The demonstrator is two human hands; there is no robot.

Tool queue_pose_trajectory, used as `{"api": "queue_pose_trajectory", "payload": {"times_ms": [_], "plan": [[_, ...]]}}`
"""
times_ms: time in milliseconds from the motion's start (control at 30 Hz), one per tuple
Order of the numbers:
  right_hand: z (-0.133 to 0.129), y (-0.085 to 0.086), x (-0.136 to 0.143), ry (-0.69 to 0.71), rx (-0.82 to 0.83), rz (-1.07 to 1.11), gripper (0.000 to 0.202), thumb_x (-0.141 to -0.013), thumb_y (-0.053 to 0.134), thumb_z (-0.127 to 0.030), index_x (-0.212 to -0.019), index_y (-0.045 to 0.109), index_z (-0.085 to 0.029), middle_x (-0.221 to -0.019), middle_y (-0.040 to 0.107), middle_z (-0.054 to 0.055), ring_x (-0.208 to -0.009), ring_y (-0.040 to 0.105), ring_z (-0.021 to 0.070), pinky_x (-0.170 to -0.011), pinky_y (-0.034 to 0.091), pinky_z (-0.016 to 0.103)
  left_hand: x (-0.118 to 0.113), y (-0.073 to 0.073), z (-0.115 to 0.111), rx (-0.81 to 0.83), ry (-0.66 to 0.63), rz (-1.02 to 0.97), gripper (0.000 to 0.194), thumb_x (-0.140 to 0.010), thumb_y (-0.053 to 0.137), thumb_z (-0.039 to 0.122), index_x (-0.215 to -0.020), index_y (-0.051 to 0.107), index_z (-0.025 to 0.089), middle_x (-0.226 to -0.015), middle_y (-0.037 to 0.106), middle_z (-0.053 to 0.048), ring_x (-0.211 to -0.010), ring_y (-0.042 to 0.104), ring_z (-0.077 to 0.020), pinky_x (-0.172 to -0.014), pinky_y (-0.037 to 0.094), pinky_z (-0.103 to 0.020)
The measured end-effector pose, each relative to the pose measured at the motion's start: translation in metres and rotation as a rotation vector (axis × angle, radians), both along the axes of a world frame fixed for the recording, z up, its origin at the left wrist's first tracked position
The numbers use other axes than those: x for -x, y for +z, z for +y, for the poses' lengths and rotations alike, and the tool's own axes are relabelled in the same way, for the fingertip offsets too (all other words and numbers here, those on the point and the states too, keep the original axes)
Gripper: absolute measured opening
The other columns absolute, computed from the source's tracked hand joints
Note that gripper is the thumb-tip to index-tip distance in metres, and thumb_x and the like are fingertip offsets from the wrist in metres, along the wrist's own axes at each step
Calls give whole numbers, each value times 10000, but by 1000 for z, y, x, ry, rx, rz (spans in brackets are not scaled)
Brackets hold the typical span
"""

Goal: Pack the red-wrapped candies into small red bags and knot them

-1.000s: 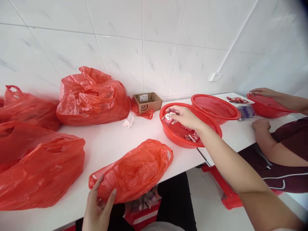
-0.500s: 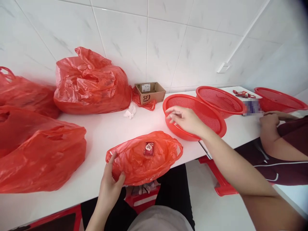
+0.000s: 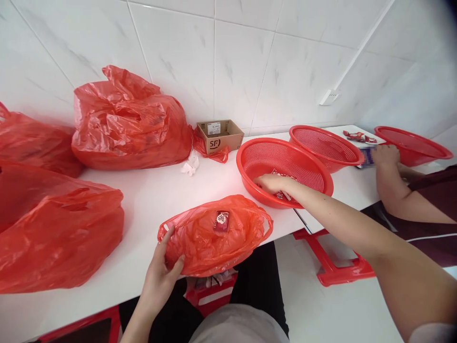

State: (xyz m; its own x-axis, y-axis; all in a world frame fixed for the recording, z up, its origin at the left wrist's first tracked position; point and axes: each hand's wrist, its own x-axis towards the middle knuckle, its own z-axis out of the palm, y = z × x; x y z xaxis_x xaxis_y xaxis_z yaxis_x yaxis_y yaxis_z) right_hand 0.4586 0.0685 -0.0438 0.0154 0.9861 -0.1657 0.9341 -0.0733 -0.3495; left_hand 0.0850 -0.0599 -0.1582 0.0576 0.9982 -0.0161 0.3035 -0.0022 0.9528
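Note:
My left hand (image 3: 162,267) grips the near left rim of an opened red plastic bag (image 3: 200,252), index finger on the outside edge and thumb inside. In the bag lies one small dark red packet (image 3: 222,221) with a pale round print. My right hand (image 3: 273,183) reaches down into the nearest red perforated basket (image 3: 246,164), its fingertips hidden. Red and white printed packets (image 3: 282,194) show under and beside that hand. Whether its fingers close on one cannot be seen.
Filled red bags (image 3: 132,128) stand on the left. A small cardboard box (image 3: 224,143) and a crumpled white tissue (image 3: 191,163) lie at the back. Another red basket (image 3: 326,164) touches mine. A co-worker's hand (image 3: 387,155) is at the right, near a far basket (image 3: 414,155).
My right hand has gone from above the basket's rim down into it, and packets now show there. The left hand stays on the bag. The co-worker's hand has moved up and left.

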Motion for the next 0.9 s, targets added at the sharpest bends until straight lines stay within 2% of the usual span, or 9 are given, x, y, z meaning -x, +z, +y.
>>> {"api": "queue_pose_trajectory", "payload": {"times_ms": [100,200,300,400,567,633,700,800,900], "plan": [[3,21,1,-28,-65,59,188,-789,692,-355,-813,611,-187,-860,711,97,-803,675,238,-664,491,308,0,2,-1,26,18,-18,698,-859,600,461,-1493,360,296,-1537,395,-81,-1351,442,-313,-1121,351,-494],[-13,40,12,-60,-107,545,230,-888,585,-403,-904,568,-174,-943,711,102,-784,688,190,-622,517,266,0,5,-1,38,0,-20,732,-840,624,473,-1496,359,285,-1526,411,-90,-1322,478,-313,-1093,398,-471],[-40,49,32,39,91,1095,253,-892,606,-377,-1026,567,-167,-980,716,111,-795,714,191,-637,568,280,-2,9,-1,54,8,-35,730,-842,619,476,-1497,359,284,-1529,407,-90,-1341,460,-320,-1092,403,-482],[-62,42,55,142,318,1286,348,-878,643,-393,-1134,550,-176,-1020,714,114,-849,727,216,-650,596,305,-7,16,-3,79,31,-46,707,-852,605,475,-1491,365,292,-1537,399,-78,-1361,434,-330,-1096,395,-508],[-82,-1,96,298,483,1090,234,-916,577,-438,-987,573,-215,-1007,709,79,-781,725,214,-596,603,332,-8,18,-4,76,20,-46,710,-860,598,469,-1497,352,275,-1554,377,-81,-1376,414,-333,-1109,380,-504],[-85,-18,108,346,365,886,157,-928,555,-400,-991,585,-259,-1013,715,56,-858,722,235,-699,610,376,-4,13,-3,74,4,-47,721,-857,605,471,-1500,345,273,-1547,386,-88,-1373,420,-330,-1114,374,-498],[-88,-25,115,371,128,662,189,-903,592,-310,-1091,605,-318,-1133,703,28,-1061,671,260,-903,562,420,0,7,-2,67,-18,-47,734,-856,610,472,-1506,331,275,-1548,381,-91,-1376,419,-323,-1117,372,-487],[-92,-11,115,480,-26,477,353,-878,593,-198,-1180,635,-375,-1232,680,-34,-1164,623,248,-1039,474,396,3,1,-1,64,-28,-62,755,-858,613,469,-1518,303,273,-1571,340,-95,-1398,388,-321,-1128,360,-485],[-88,22,97,530,40,528,258,-914,548,-259,-1112,703,-318,-1122,730,-17,-1023,689,220,-917,537,360,3,-1,0,54,-28,-72,762,-859,617,459,-1523,294,270,-1578,328,-95,-1409,372,-321,-1144,333,-489]]}}
